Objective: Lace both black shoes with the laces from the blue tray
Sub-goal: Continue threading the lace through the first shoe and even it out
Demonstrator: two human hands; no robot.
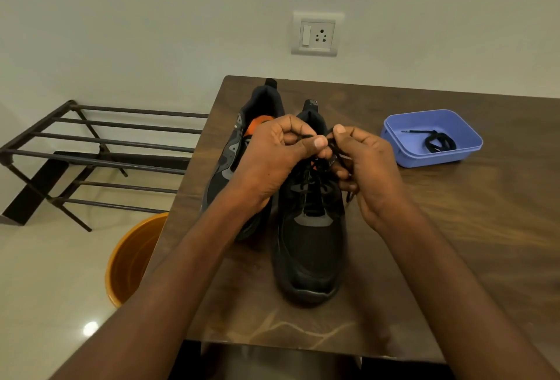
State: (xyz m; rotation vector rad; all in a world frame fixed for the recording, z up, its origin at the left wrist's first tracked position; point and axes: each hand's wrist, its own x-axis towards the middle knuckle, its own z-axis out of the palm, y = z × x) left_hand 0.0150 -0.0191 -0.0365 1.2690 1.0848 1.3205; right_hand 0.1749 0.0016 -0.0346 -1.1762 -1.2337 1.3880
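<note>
On a brown wooden table [454, 228] by a white wall [151, 15], both hands [272, 155] [366, 167] pinch the lace [306, 137] over the near shoe [309, 252], toe pointing toward the person.

Two bare forearms reach in from the bottom edge, with no sleeves, watch, bands or rings showing on either. The left hand [274, 155] and the right hand [368, 167] are both ungloved. The nails are short and plain, clearest on the left thumb and on one right fingertip.
</note>
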